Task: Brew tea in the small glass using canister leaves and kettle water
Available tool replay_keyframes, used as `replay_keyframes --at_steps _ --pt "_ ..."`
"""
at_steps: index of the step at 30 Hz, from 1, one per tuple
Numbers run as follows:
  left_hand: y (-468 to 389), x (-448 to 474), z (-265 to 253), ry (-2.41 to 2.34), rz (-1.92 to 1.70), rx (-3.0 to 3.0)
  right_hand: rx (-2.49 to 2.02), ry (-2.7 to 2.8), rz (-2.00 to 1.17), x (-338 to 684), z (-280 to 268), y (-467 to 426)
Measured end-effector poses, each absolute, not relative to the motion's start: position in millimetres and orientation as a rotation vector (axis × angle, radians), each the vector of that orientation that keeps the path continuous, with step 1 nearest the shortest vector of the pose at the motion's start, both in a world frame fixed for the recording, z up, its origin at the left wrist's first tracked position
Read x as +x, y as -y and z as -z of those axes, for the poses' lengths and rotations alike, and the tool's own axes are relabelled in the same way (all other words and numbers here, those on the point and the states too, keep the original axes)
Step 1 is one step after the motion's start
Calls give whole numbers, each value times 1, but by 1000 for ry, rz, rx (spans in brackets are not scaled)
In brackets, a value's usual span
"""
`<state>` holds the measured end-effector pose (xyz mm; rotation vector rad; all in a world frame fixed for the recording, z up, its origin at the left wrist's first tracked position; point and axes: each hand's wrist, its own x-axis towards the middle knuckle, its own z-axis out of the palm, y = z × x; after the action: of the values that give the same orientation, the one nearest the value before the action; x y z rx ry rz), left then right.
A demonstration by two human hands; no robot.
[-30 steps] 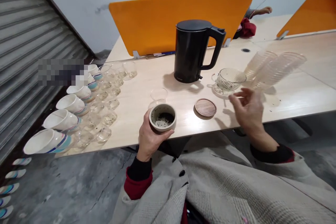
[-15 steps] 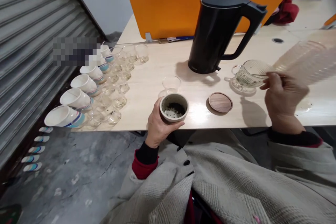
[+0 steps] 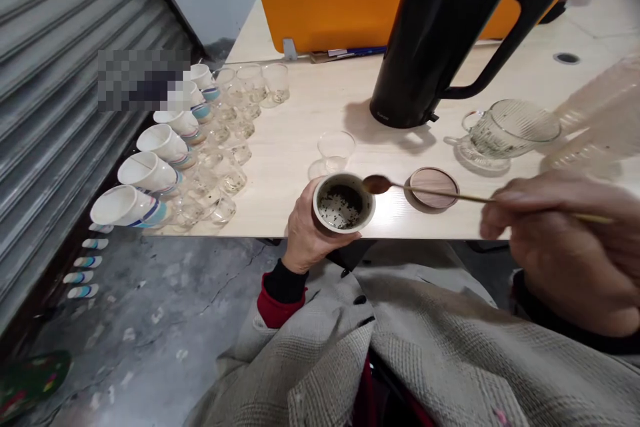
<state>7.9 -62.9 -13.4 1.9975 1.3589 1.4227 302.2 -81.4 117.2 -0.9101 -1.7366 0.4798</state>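
My left hand (image 3: 313,230) is wrapped round a small pale cup (image 3: 345,225) with dark loose bits, like tea leaves, inside. In my right hand (image 3: 565,233) is a long thin-handled spoon (image 3: 377,184); its brownish bowl is beside the cup's right rim. Under the spoon's handle lies a round wooden coaster (image 3: 434,188). Behind the cup stands a clear plastic cup (image 3: 336,150). A ribbed glass cup (image 3: 513,130) with a handle, holding green bits, stands beyond my right hand.
A black electric kettle (image 3: 430,47) stands behind the coaster. Rows of paper cups (image 3: 150,172) and clear cups (image 3: 233,177) line the table's left side. An orange partition (image 3: 325,3) rises at the back. Stacked clear plastic cups (image 3: 595,113) lie at the right.
My right hand has moved away from the ribbed glass cup, bringing the spoon's bowl left to the pale cup's rim. My left hand still holds the pale cup.
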Motion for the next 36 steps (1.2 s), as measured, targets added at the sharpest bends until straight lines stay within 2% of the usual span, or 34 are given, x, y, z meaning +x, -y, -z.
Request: replay_keyframes --at_steps 4,7,15,22,36 --pt "63 9 11 -1322 -1452 2048 -748 2152 -473 271 -118 75" --pt "64 10 10 -1316 -1451 2067 -651 2264 -386 259 -108 64" --pt "67 9 8 -1290 -1469 2143 -600 2362 -389 236 -87 57" --pt "66 8 10 -1282 -1460 2184 -554 2452 -641 246 -102 48" --pt "66 9 16 -1299 -1483 2284 -593 2494 -675 255 -111 43"
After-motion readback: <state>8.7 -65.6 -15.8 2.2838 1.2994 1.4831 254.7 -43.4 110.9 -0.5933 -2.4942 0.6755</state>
